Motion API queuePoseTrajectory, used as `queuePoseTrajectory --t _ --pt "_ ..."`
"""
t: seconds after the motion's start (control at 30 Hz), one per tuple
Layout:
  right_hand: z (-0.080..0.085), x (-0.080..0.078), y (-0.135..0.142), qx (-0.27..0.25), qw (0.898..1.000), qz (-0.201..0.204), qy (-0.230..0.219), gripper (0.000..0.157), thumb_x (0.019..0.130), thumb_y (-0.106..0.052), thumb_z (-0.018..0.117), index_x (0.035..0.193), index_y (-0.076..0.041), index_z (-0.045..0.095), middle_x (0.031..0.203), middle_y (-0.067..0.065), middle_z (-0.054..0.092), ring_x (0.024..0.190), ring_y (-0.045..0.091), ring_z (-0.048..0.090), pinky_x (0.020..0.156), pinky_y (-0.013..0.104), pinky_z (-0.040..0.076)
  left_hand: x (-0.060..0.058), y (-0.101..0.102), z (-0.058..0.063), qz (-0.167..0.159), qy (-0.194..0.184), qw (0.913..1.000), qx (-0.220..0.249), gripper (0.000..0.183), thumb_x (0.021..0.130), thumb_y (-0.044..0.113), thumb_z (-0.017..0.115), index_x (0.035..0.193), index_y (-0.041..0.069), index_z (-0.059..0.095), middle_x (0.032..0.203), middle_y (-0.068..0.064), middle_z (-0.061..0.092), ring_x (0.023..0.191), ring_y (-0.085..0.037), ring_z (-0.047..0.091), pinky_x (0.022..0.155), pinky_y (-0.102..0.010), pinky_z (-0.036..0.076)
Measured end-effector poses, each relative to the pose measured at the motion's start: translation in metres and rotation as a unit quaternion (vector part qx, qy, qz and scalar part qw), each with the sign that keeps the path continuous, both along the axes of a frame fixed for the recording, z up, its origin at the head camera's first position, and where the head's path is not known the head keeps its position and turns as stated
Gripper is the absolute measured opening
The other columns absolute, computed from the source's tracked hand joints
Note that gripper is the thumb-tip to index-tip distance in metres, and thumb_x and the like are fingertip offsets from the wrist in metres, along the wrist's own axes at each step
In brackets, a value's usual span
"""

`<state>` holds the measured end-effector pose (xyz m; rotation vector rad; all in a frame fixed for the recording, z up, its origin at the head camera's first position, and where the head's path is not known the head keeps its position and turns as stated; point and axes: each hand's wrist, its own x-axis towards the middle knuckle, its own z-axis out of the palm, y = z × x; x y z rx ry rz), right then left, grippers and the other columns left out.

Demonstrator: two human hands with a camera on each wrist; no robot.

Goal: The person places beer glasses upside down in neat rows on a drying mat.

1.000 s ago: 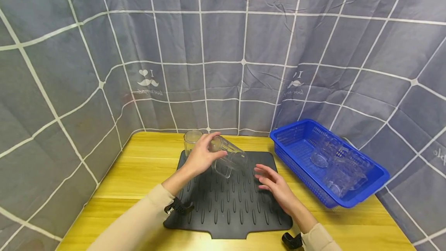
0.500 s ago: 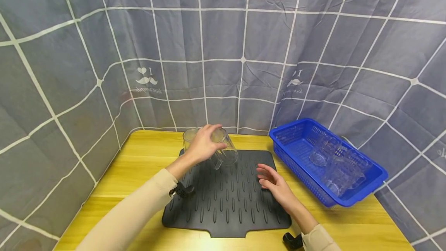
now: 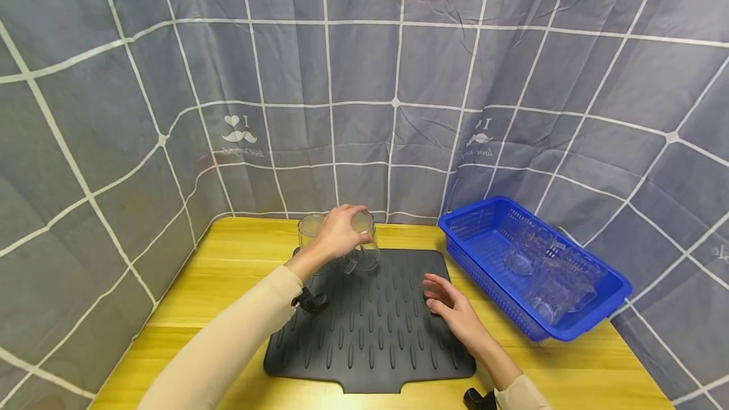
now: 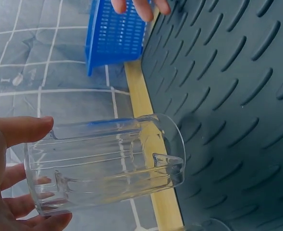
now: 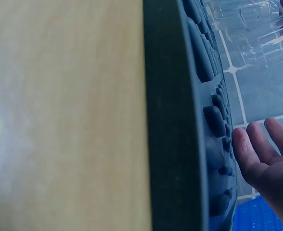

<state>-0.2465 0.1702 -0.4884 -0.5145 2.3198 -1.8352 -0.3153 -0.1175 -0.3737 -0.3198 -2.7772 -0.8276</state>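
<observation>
My left hand grips a clear glass mug by its upper end, at the back of a dark ridged mat. In the left wrist view, thumb and fingers spread around one end of the mug, and its far end is right at the mat. A second clear glass mug stands just left of it, partly hidden behind the hand. My right hand hovers over the mat's right side, fingers loosely bent and holding nothing; its fingers show past the mat's edge in the right wrist view.
A blue perforated basket stands on the right of the wooden table, with several clear glass mugs lying inside. A grey checked curtain surrounds the table at the back and sides.
My left hand has turned the mug from slanted to upright, moving it left and down to the mat beside the other mug. The right hand has barely moved.
</observation>
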Motion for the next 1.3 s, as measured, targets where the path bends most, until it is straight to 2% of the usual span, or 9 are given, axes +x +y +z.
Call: queuePoseTrajectory --t 0.1,0.23,0.37,0.5,0.6,0.83,1.0,1.3 --pt "0.001 0.002 0.0 -0.002 1.0 0.005 -0.005 0.046 0.092 -0.015 0.056 0.136 -0.021 0.042 0.139 0.019 0.041 0.124 0.037 0.043 0.084 0.023 0.048 -0.004 -0.001 -0.002 0.002 -0.01 0.9999 -0.01 0.065 0.068 0.036 0.078 0.127 0.022 0.056 0.128 -0.006 0.052 0.117 -0.03 0.048 0.095 -0.047 0.04" --pt "0.011 0.008 -0.001 -0.005 1.0 0.008 -0.009 0.047 0.092 -0.015 0.057 0.137 -0.015 0.041 0.138 0.022 0.041 0.124 0.041 0.041 0.083 0.023 0.047 -0.01 -0.002 -0.005 0.002 -0.026 0.9994 -0.021 0.066 0.069 0.035 0.078 0.129 0.021 0.055 0.129 -0.007 0.052 0.118 -0.03 0.047 0.097 -0.046 0.039" --pt "0.023 0.011 -0.003 -0.001 1.0 0.006 0.0 0.047 0.092 -0.014 0.056 0.137 -0.013 0.041 0.137 0.021 0.043 0.124 0.043 0.041 0.083 0.023 0.047 -0.015 -0.001 -0.008 0.001 -0.031 0.9991 -0.03 0.065 0.07 0.034 0.078 0.129 0.021 0.054 0.129 -0.008 0.052 0.117 -0.031 0.048 0.098 -0.045 0.037" --pt "0.026 0.012 -0.003 0.0 1.0 0.003 0.01 0.046 0.092 -0.013 0.056 0.136 -0.012 0.042 0.135 0.02 0.044 0.123 0.043 0.041 0.083 0.023 0.048 -0.017 0.001 -0.011 -0.002 -0.038 0.9989 -0.026 0.065 0.07 0.033 0.076 0.13 0.019 0.054 0.13 -0.01 0.051 0.118 -0.032 0.046 0.097 -0.046 0.038" --pt "0.024 0.011 -0.001 -0.005 1.0 0.005 0.018 0.045 0.092 -0.011 0.056 0.135 -0.012 0.043 0.134 0.019 0.046 0.122 0.044 0.042 0.082 0.023 0.048 -0.018 0.003 -0.013 -0.001 -0.045 0.9987 -0.023 0.065 0.071 0.033 0.076 0.13 0.019 0.053 0.131 -0.01 0.049 0.119 -0.033 0.045 0.097 -0.047 0.038" --pt "0.001 0.0 0.005 -0.011 1.0 0.002 0.024 0.044 0.092 -0.015 0.057 0.134 -0.018 0.045 0.136 0.02 0.045 0.122 0.04 0.044 0.083 0.024 0.048 -0.018 0.009 -0.014 0.003 -0.053 0.9982 -0.028 0.064 0.071 0.034 0.076 0.13 0.022 0.054 0.132 -0.008 0.049 0.119 -0.031 0.045 0.095 -0.047 0.04" --pt "0.001 0.0 0.004 -0.012 1.0 -0.005 0.015 0.044 0.09 -0.021 0.06 0.132 -0.021 0.047 0.135 0.019 0.046 0.122 0.039 0.044 0.084 0.024 0.048 -0.018 0.009 -0.015 0.0 -0.055 0.9978 -0.038 0.065 0.071 0.035 0.076 0.131 0.023 0.052 0.132 -0.007 0.049 0.118 -0.03 0.046 0.092 -0.047 0.042" --pt "0.009 0.001 0.003 0.001 1.0 -0.002 0.026 0.042 0.092 -0.019 0.058 0.132 -0.018 0.047 0.135 0.017 0.046 0.122 0.038 0.044 0.084 0.027 0.049 -0.02 0.01 -0.017 -0.018 -0.065 0.9972 -0.034 0.064 0.075 0.035 0.074 0.134 0.024 0.049 0.131 -0.004 0.046 0.118 -0.028 0.045 0.091 -0.047 0.043"
